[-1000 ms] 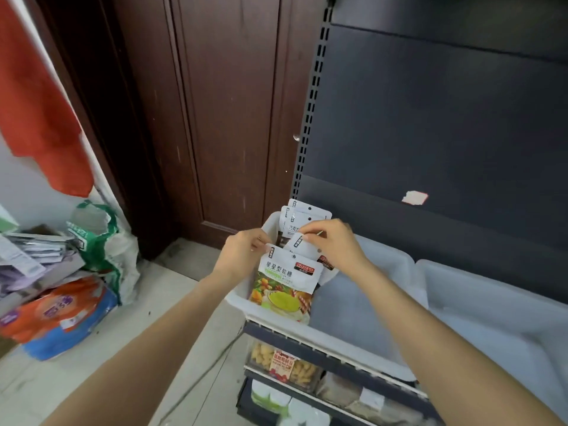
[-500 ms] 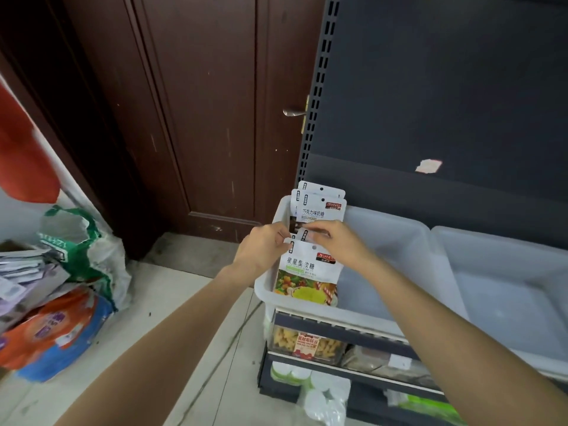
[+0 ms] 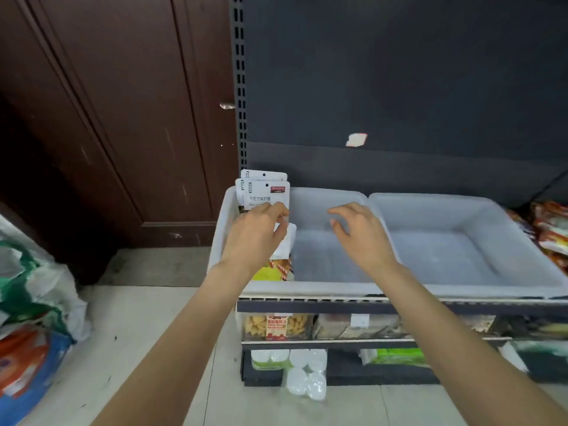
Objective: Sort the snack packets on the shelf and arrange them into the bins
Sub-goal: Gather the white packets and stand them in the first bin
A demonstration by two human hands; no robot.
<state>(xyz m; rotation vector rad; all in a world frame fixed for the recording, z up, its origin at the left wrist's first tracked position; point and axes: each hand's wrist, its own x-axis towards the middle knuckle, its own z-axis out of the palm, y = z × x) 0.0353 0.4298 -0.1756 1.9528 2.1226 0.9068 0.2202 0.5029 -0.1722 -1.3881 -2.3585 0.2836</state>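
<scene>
Since the earlier frame our right hand [image 3: 361,233] has let go of the snack packets [image 3: 264,192] and drawn off to the right; it now hovers over the bare floor of the left bin [image 3: 325,256], fingers loosely spread and holding nothing. Our left hand [image 3: 256,233] stays on the packets, thumb and fingers pinched on the front one, which stands on edge just below our fingertips with its yellow foot down in the bin. Behind our fingers, taller white header cards rise against the bin's left end wall. We judge the pinch keeps the row upright and packed tight to that end, leaving room to its right. Beyond our right fingers sits the second bin [image 3: 461,250], and past it loose packets [image 3: 550,232] wait on the shelf.
</scene>
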